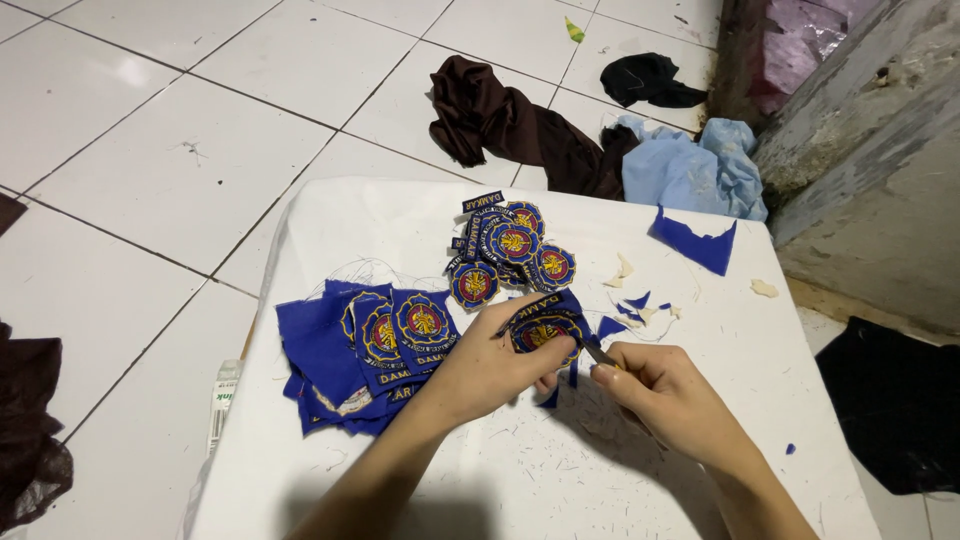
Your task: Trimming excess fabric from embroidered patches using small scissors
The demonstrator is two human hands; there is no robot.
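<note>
At a white table (700, 400), the left hand (490, 365) pinches a round blue embroidered patch (545, 328) while the right hand (665, 395) grips small scissors (598, 352). A pile of trimmed round patches (510, 250) lies beyond; a stack of uncut blue patch squares (360, 350) remains.

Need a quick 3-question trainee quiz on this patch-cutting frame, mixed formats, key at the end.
1. True or false: the left hand holds a round embroidered patch.
2. Which hand holds the small cutting tool? A) left B) right hand
3. Fill in: the pile of trimmed round patches lies on the white table, farther from the person than the stack of ______ blue patch pieces.

Key: 1 true; 2 B; 3 untrimmed.
</note>
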